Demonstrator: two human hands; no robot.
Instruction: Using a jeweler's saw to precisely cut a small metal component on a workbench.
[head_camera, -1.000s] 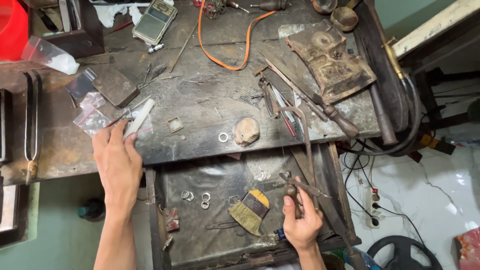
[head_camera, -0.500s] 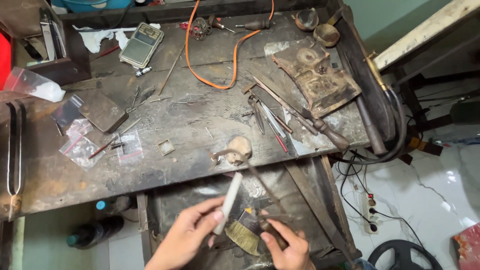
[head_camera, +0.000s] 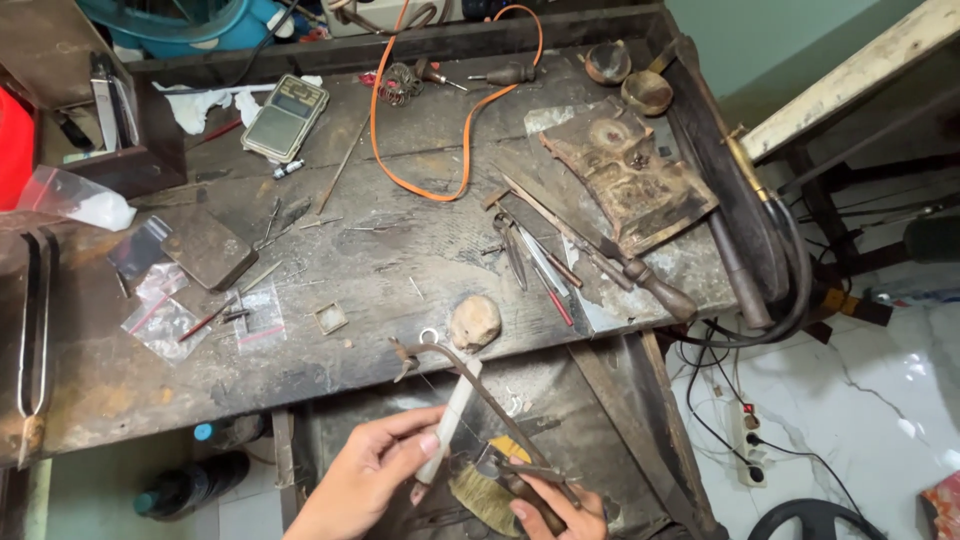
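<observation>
- The left hand (head_camera: 365, 475) pinches a pale flat strip (head_camera: 450, 420) below the workbench (head_camera: 400, 260) edge.
- The right hand (head_camera: 555, 508) grips a jeweller's saw frame (head_camera: 470, 375) by its handle.
- The thin blade could snap if the strip twists.
- Clear zip bags (head_camera: 165, 320) with red strips lie at the left.

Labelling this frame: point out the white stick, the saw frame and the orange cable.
white stick (head_camera: 448, 425), head view, mid-length
saw frame (head_camera: 470, 372), head view, curved back
orange cable (head_camera: 463, 150), head view, mid-run
</observation>
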